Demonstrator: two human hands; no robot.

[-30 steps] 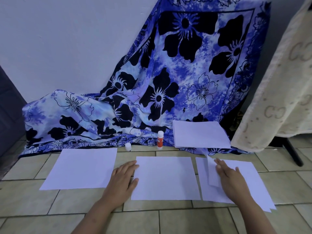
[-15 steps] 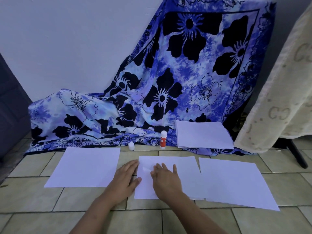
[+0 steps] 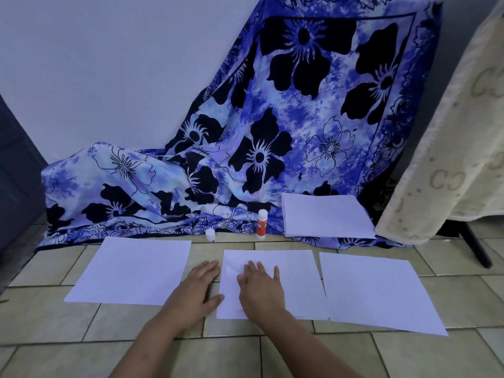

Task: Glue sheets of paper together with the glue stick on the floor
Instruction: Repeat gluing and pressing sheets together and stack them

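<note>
Three white sheets lie side by side on the tiled floor: a left sheet (image 3: 131,271), a middle sheet (image 3: 297,279) and a right sheet (image 3: 379,290). My right hand (image 3: 259,287) lies flat, fingers spread, on the left part of the middle sheet. My left hand (image 3: 195,291) rests flat on the tiles at that sheet's left edge, its thumb touching the paper. An orange-and-white glue stick (image 3: 262,224) stands upright behind the middle sheet, uncapped, with its white cap (image 3: 210,235) on the floor to its left.
A stack of white paper (image 3: 327,215) lies on the blue floral cloth (image 3: 272,132) draped against the wall. A cream blanket (image 3: 458,148) hangs at the right over a dark stand leg (image 3: 476,248). A dark panel stands at the far left.
My right hand left the right sheet, which now lies flat, and moved left onto the middle sheet. My left hand has stayed at that sheet's left edge.
</note>
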